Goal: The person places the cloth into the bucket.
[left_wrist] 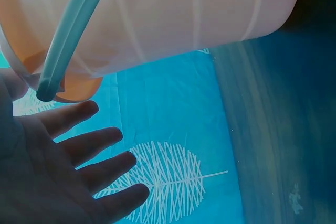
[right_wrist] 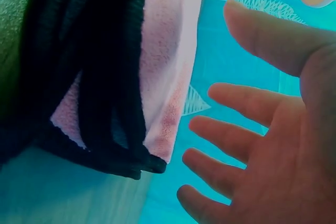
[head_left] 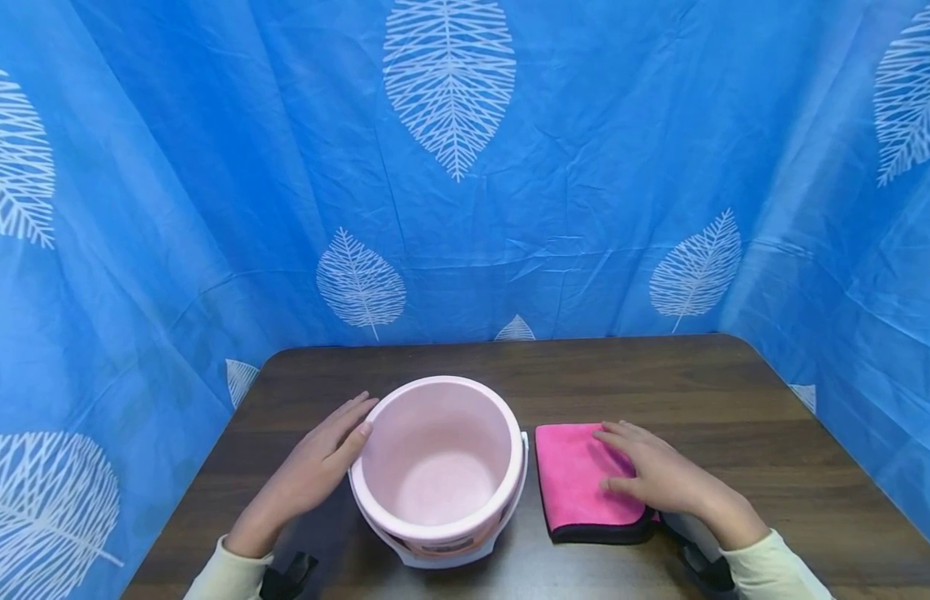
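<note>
A pale pink bucket (head_left: 442,525) stands upright on the table, and its inside shows nothing in it. Its light handle (left_wrist: 76,35) hangs down along the side. Beside the bucket's left rim is my left hand (head_left: 315,467), fingers straight and spread, the thumb right at the rim. To the right of the bucket lies a folded bright pink cloth (head_left: 570,483) with black edging. My right hand (head_left: 660,471) is over the cloth's right part, fingers extended and spread. In the right wrist view the cloth's layered folds (right_wrist: 163,66) show next to the fingers.
The dark wood table (head_left: 735,400) has rounded far corners. Blue curtains (head_left: 570,167) with white leaf prints hang behind it and on both sides. Black straps (head_left: 288,575) sit at the wrists, by the pale sleeves.
</note>
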The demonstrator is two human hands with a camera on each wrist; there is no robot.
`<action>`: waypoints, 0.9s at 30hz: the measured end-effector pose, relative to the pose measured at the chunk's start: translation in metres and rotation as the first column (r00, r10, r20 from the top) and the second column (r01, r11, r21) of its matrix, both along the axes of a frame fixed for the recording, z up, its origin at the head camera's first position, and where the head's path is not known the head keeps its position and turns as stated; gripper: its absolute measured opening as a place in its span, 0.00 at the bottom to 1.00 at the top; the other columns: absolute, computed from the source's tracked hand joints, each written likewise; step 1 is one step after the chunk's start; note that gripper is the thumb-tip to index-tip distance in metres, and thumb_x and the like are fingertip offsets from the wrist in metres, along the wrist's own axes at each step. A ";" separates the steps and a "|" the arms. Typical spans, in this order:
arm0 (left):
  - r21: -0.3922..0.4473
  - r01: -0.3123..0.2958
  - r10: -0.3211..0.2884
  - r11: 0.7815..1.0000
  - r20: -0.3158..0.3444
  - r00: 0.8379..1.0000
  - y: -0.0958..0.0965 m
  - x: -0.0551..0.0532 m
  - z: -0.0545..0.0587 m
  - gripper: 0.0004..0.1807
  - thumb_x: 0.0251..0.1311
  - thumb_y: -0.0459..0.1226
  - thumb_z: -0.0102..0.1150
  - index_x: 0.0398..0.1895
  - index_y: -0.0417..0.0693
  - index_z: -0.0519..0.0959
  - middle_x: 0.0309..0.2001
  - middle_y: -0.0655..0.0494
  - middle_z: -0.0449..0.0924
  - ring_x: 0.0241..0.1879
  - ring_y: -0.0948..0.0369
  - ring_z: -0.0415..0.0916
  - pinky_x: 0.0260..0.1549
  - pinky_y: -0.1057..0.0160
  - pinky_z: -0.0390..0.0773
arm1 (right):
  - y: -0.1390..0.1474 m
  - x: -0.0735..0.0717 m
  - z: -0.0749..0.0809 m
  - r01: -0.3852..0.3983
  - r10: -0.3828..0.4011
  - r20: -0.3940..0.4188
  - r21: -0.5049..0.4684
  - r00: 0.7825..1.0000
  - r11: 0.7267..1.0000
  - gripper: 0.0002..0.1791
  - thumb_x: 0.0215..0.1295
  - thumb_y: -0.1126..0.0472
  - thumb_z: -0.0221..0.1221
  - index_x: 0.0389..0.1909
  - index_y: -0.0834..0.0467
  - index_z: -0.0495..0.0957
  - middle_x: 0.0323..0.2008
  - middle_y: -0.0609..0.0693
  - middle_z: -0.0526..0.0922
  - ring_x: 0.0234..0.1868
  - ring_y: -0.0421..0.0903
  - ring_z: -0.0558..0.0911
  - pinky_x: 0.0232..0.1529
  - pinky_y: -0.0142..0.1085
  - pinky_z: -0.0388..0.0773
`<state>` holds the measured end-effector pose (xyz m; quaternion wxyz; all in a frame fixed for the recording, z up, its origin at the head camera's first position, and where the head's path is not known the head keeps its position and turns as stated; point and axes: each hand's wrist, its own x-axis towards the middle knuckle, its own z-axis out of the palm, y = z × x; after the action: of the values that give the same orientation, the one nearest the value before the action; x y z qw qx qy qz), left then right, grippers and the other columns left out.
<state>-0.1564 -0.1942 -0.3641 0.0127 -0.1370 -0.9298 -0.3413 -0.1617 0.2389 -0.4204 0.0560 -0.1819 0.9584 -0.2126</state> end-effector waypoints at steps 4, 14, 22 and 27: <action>0.004 -0.004 0.004 1.000 0.001 1.000 0.000 0.000 -0.001 0.28 0.62 0.56 0.36 0.63 0.57 0.61 0.65 0.54 0.52 0.64 0.52 0.47 0.54 0.39 0.52 | 0.000 0.001 -0.001 -0.023 0.023 -0.001 0.002 1.000 1.000 0.39 0.46 0.43 0.64 0.58 0.58 0.67 0.58 0.58 0.65 0.60 0.59 0.59 0.54 0.58 0.58; 0.015 -0.006 0.006 1.000 0.021 1.000 0.001 0.000 -0.004 0.30 0.61 0.57 0.38 0.64 0.57 0.60 0.66 0.55 0.52 0.64 0.52 0.48 0.54 0.40 0.53 | 0.001 0.002 -0.008 -0.058 0.058 0.010 -0.008 0.998 0.998 0.40 0.44 0.42 0.64 0.58 0.58 0.67 0.58 0.57 0.65 0.60 0.60 0.58 0.54 0.58 0.56; 0.029 -0.006 0.005 1.000 0.028 1.000 0.001 -0.001 -0.007 0.31 0.60 0.57 0.39 0.64 0.55 0.58 0.66 0.54 0.52 0.63 0.52 0.49 0.54 0.42 0.55 | 0.000 0.003 -0.010 -0.028 0.028 0.063 -0.007 0.998 1.000 0.42 0.41 0.40 0.64 0.58 0.55 0.67 0.59 0.56 0.64 0.61 0.58 0.57 0.54 0.58 0.56; 0.039 -0.004 0.003 0.999 0.031 1.000 0.002 -0.001 -0.007 0.32 0.60 0.57 0.39 0.65 0.53 0.57 0.65 0.54 0.52 0.63 0.52 0.50 0.54 0.44 0.56 | 0.000 0.003 -0.012 -0.049 0.050 0.062 -0.004 0.997 0.999 0.41 0.42 0.42 0.65 0.58 0.56 0.67 0.59 0.57 0.63 0.61 0.59 0.57 0.54 0.58 0.56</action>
<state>-0.1569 -0.1920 -0.3711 0.0015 -0.1299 -0.9233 -0.3615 -0.1586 0.2389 -0.4323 0.0908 -0.1990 0.9512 -0.2177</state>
